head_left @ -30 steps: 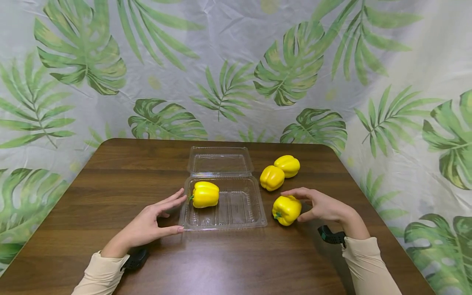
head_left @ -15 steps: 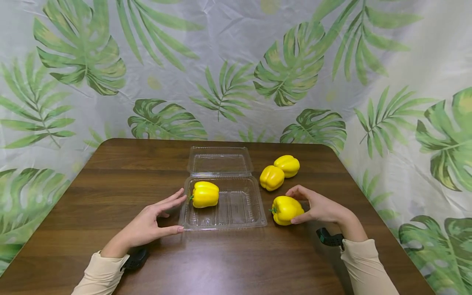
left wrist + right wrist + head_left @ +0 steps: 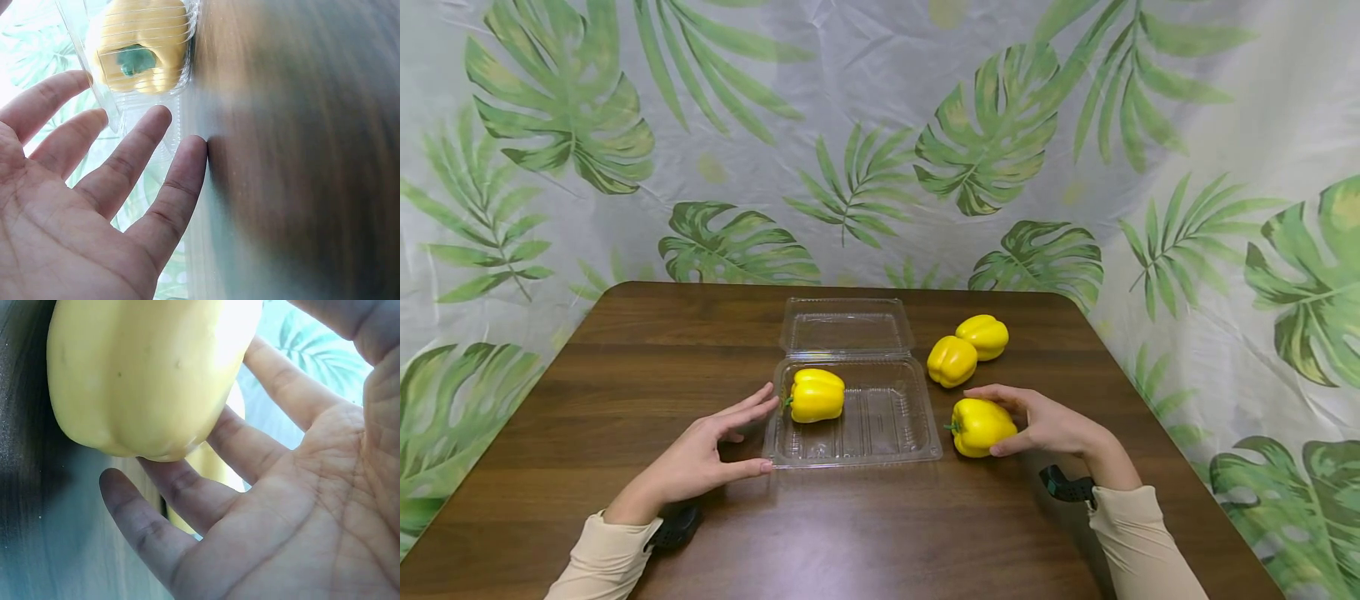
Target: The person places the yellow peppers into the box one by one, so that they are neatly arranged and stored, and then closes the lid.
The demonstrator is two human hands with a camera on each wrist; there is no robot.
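Note:
Four fingers of my left hand [image 3: 703, 458] reach out fairly straight to the left rim of a clear plastic clamshell container [image 3: 880, 425], the thumb at its front left corner. In the left wrist view, fingertips [image 3: 94, 119] touch its clear wall. Inside, on the left, one yellow bell pepper [image 3: 817, 396] lies on its side, green stem to the left. My right hand [image 3: 1052, 425] holds another yellow bell pepper [image 3: 983, 428] just right of the container, thumb on the near side and fingers on the far side. Its stem points left, and the right wrist view shows its rounded bottom [image 3: 150, 381].
Two more yellow bell peppers [image 3: 952, 362] [image 3: 982, 337] lie close together behind the right hand. The container's lid [image 3: 850, 329] is folded back flat toward the far table edge. Beyond the brown wooden table [image 3: 850, 533] hangs a leaf-patterned curtain [image 3: 865, 100].
The pepper at my right hand has turned so its stem points left instead of toward the front left. My right fingers lifted back, then came onto its far side again. The left hand stayed still.

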